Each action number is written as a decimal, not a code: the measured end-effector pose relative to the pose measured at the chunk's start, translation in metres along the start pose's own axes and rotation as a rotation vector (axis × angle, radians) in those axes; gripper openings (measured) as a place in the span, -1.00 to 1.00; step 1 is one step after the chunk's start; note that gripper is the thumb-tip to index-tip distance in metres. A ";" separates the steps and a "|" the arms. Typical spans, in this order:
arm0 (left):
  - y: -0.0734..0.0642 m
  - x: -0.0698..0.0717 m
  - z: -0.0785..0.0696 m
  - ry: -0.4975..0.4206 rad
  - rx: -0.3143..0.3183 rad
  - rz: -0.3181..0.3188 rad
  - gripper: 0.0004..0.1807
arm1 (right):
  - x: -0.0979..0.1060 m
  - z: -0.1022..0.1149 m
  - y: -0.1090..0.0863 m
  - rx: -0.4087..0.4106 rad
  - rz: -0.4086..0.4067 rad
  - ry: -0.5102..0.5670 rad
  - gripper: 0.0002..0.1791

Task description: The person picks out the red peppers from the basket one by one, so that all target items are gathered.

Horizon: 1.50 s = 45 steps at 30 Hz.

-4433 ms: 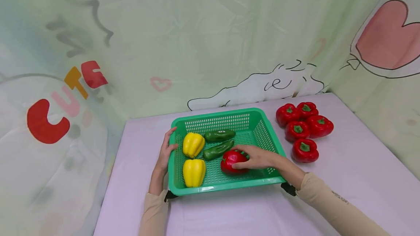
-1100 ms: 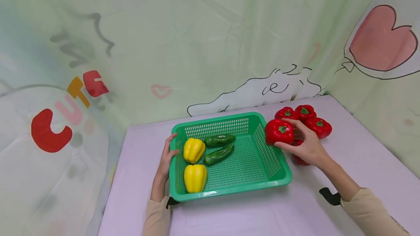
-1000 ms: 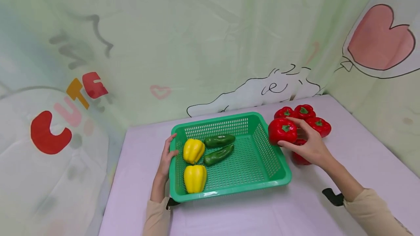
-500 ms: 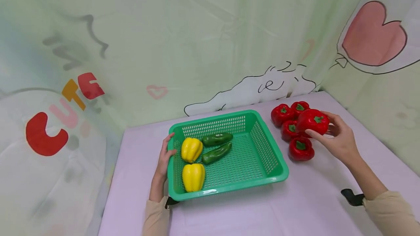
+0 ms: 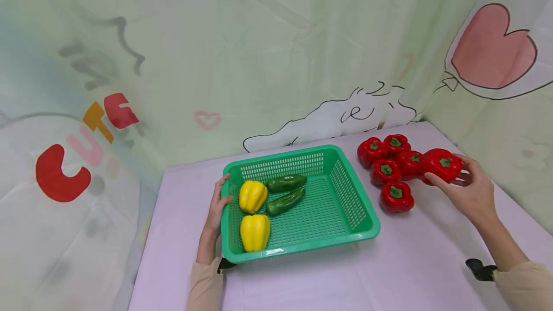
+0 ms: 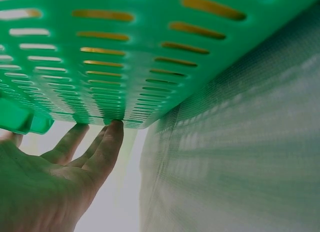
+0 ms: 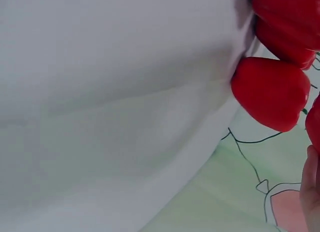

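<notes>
My right hand (image 5: 473,191) holds a red bell pepper (image 5: 442,164) between thumb and fingers, at the right end of a cluster of red bell peppers (image 5: 396,197) on the table. In the right wrist view the held red pepper (image 7: 314,123) and part of the right hand (image 7: 311,189) show at the right edge. My left hand (image 5: 214,212) grips the left rim of a green plastic basket (image 5: 302,249). From below, the left wrist view has the left hand (image 6: 65,177) with its fingertips against the slotted basket wall (image 6: 125,77). Two yellow bell peppers (image 5: 255,232) and two green peppers (image 5: 286,201) lie inside.
A pale lilac cloth (image 5: 311,282) covers the table. Behind it hangs a printed curtain (image 5: 276,61), and another curtain side (image 5: 510,138) runs along the right edge. The cluster of red peppers stands just right of the basket.
My right hand has carried the red pepper out of the basket, rightward past the other red peppers, to their right side. The left hand stays on the basket rim.
</notes>
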<state>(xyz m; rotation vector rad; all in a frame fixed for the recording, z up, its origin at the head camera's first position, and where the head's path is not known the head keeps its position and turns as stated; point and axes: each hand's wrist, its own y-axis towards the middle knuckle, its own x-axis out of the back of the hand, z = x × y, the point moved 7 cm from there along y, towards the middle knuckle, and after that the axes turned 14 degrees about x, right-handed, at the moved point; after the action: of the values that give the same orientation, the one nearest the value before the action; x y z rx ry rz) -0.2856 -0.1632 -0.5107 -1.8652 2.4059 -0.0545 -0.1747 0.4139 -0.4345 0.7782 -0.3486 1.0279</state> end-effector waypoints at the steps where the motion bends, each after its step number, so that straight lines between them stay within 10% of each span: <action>1: 0.001 0.000 0.000 0.006 0.001 -0.003 -0.34 | 0.001 -0.003 -0.001 -0.010 0.000 -0.014 -0.09; 13: 0.001 0.001 0.000 0.021 0.014 -0.003 -0.32 | -0.008 -0.033 -0.028 -0.146 -0.033 -0.019 -0.08; 45: 0.001 0.001 0.001 0.027 0.012 -0.010 -0.33 | -0.028 -0.050 -0.031 -0.197 0.178 -0.060 0.03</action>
<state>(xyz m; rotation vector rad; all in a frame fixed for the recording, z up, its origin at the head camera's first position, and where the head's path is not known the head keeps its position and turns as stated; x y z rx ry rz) -0.2865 -0.1643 -0.5120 -1.8841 2.4078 -0.0950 -0.1656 0.4233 -0.4982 0.6094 -0.5701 1.1188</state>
